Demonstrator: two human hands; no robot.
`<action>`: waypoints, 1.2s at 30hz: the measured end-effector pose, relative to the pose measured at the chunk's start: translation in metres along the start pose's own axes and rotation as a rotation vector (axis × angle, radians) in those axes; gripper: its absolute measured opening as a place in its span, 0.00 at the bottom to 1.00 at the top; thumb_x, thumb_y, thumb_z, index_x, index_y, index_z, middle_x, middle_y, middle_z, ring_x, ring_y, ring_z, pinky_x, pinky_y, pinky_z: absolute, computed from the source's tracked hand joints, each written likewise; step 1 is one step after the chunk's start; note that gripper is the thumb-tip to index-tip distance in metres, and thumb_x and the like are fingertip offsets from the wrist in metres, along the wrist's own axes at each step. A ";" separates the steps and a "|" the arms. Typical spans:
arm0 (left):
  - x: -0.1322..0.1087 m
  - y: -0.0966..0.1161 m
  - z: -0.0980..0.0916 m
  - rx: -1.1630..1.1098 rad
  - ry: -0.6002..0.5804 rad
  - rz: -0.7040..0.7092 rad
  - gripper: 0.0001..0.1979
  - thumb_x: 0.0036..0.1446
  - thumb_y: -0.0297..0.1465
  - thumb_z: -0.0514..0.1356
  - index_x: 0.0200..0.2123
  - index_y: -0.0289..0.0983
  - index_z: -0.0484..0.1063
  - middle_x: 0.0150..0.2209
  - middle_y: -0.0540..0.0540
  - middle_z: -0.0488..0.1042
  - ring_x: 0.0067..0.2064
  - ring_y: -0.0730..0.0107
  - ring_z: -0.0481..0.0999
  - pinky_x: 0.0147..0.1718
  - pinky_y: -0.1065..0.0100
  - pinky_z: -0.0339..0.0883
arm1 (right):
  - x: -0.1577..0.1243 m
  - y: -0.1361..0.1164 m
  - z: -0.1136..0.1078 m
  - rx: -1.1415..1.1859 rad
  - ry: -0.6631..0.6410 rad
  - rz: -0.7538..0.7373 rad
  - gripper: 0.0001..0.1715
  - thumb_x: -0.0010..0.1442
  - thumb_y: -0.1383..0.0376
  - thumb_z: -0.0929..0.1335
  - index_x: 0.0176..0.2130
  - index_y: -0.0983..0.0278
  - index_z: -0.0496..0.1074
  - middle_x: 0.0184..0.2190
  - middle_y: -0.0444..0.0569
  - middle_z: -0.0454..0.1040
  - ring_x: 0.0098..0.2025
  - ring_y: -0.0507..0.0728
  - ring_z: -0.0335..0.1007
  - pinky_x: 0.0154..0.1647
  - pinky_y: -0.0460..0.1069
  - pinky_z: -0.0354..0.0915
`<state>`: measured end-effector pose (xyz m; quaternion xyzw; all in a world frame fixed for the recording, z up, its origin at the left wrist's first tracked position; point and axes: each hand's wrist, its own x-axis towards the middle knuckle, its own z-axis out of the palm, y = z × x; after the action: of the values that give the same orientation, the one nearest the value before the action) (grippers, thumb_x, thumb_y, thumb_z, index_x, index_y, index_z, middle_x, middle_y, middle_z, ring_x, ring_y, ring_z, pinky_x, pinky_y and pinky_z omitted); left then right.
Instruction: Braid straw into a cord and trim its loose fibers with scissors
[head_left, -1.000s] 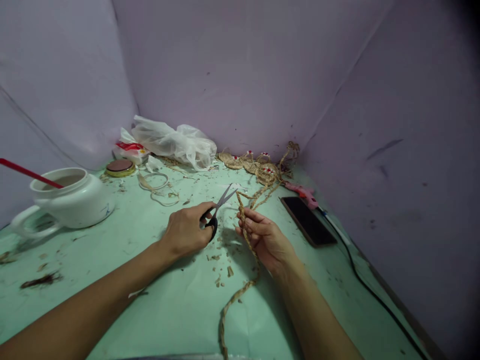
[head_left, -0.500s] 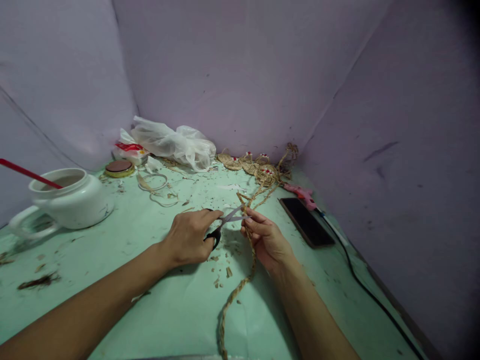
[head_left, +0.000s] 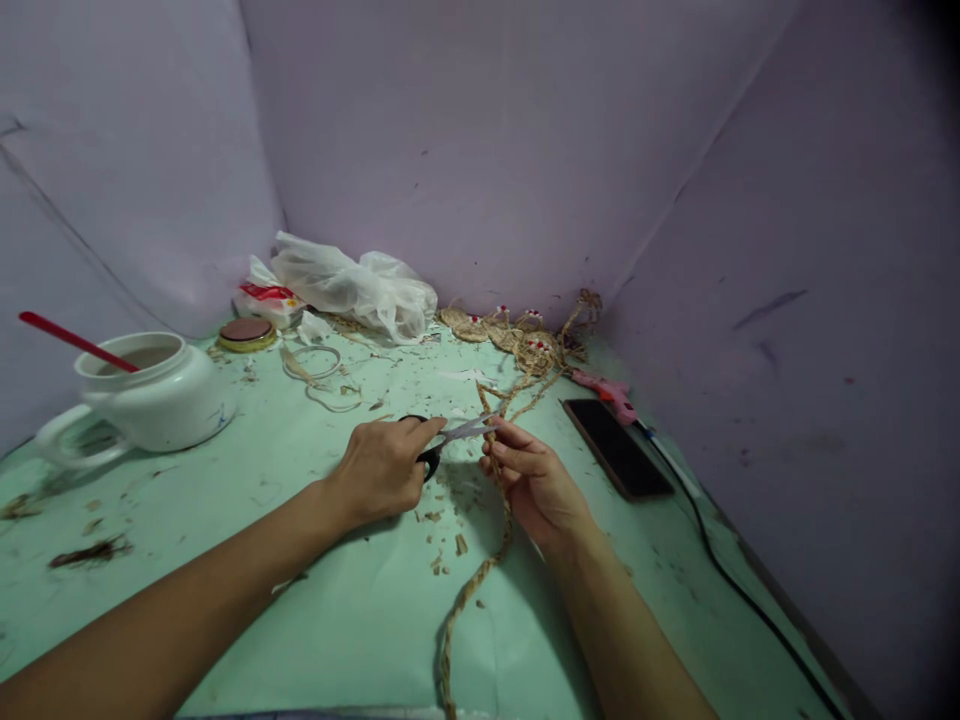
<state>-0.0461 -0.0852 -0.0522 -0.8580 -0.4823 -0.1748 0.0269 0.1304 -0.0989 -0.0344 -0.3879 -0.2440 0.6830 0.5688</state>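
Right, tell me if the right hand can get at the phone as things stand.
Probably yes: the phone lies just right of the right hand, with nothing visible between them, though the fingers are holding the braided cord and would likely have to release it.

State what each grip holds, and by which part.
Left grip: black-handled scissors, by the handles. Right grip: braided fibre cord, pinched just below its sharp bend.

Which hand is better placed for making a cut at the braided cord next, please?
Left, probably: the left hand holds the scissors, which point at the braided cord, while the right hand is occupied pinching that cord.
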 end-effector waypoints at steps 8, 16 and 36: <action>0.000 -0.003 -0.002 0.017 -0.030 0.011 0.27 0.47 0.24 0.49 0.54 0.41 0.58 0.37 0.47 0.74 0.37 0.62 0.73 0.31 0.65 0.63 | 0.001 0.002 -0.001 -0.009 -0.012 -0.028 0.16 0.33 0.75 0.73 0.28 0.65 0.75 0.24 0.41 0.70 0.23 0.45 0.64 0.26 0.41 0.63; 0.001 -0.003 -0.003 -0.096 -0.043 -0.048 0.26 0.46 0.24 0.49 0.51 0.43 0.62 0.37 0.49 0.76 0.38 0.65 0.74 0.34 0.67 0.64 | 0.002 0.003 -0.002 -0.021 0.016 -0.047 0.19 0.33 0.76 0.72 0.30 0.64 0.76 0.25 0.42 0.71 0.25 0.46 0.63 0.27 0.41 0.63; 0.000 0.004 -0.003 0.043 -0.008 -0.034 0.28 0.46 0.28 0.51 0.54 0.40 0.57 0.37 0.47 0.72 0.38 0.60 0.72 0.33 0.64 0.63 | 0.001 0.007 0.002 -0.066 0.015 -0.079 0.19 0.33 0.75 0.72 0.31 0.62 0.76 0.23 0.40 0.69 0.25 0.46 0.61 0.27 0.42 0.59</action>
<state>-0.0437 -0.0881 -0.0491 -0.8497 -0.5003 -0.1615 0.0404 0.1250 -0.0996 -0.0389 -0.4013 -0.2773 0.6486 0.5842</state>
